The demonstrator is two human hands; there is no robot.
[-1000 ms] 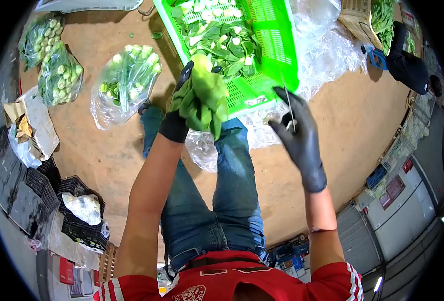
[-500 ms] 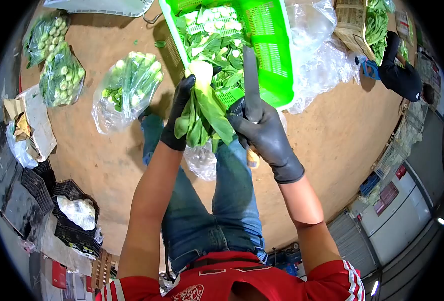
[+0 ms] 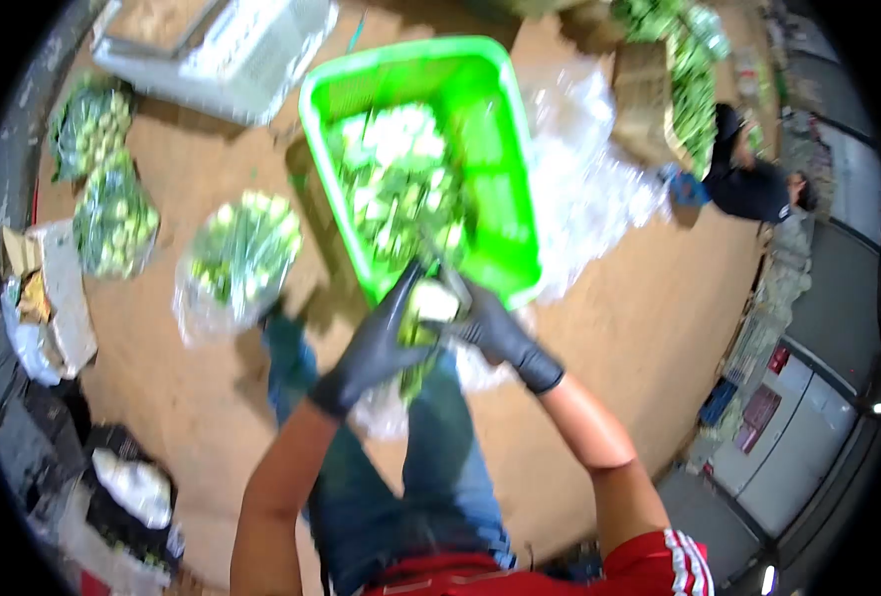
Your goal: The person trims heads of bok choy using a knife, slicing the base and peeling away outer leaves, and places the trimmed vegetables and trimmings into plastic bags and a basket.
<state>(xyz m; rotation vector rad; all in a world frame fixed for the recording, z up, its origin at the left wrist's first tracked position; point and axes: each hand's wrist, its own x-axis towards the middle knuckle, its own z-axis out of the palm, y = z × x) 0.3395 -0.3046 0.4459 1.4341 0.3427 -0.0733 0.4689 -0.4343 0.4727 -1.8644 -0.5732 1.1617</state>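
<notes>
Both hands wear black gloves and meet just below the near end of a green basket [image 3: 525,189]. My left hand [image 3: 386,338] is wrapped round a leafy green vegetable [image 3: 434,302], its pale cut end up and its leaves hanging below. My right hand [image 3: 490,328] is closed at the vegetable's right side, with a knife [image 3: 430,248] in it, its blade blurred and pointing up toward the basket. Inside the basket lie many loose leafy vegetables [image 3: 400,179] with white stems.
Left of the basket are filled plastic bags [image 3: 246,248] of greens and a grey crate [image 3: 232,60]. Clear plastic sheeting [image 3: 589,169] lies to the right, near a box of greens [image 3: 649,99]. Another person [image 3: 748,184] is at the far right. Black crates [image 3: 127,497] stand lower left.
The view has tilted, so the whole basket shows lower in the frame. My right hand and the knife have come in against the vegetable, which my left hand still holds.
</notes>
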